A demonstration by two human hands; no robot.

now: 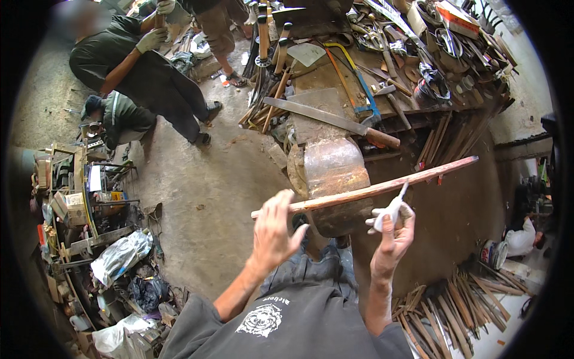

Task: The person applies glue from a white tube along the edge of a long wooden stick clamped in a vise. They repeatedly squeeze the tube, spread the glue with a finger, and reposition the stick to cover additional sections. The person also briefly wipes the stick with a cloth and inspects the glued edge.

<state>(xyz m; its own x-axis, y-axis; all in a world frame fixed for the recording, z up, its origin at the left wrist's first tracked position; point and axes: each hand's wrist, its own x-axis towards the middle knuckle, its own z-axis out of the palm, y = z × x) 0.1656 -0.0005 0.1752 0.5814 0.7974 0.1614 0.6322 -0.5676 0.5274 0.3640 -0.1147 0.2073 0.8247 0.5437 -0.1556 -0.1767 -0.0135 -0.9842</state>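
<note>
- Head view, left hand: the left hand (pixel 274 233) is at the centre of the frame, its fingers nearly together and laid over the left end of the wooden strip (pixel 353 194); the thumb stands apart, pointing right. Whether the fingertips curl around the far side, I cannot tell.
- Right hand: right of centre, the right hand (pixel 396 239) has its thumb and fingers clamped on a small white bottle (pixel 390 216), whose thin nozzle points up.
- The strip runs from the left fingers, slanting up to the right of the frame, its right end well beyond both hands. It passes just above the right fingers; the nozzle tip is at its lower edge, but contact is unclear.
- Around the strip: its middle crosses in front of a rounded metal surface (pixel 336 166). Above that, a handsaw (pixel 320 115) lies on the cluttered bench.
- Lower right: loose wooden pieces (pixel 457 308) lie in a pile.
- Upper left: a standing person (pixel 134 72) wears pale gloves, and another person (pixel 128 119) is bent low nearby.
</note>
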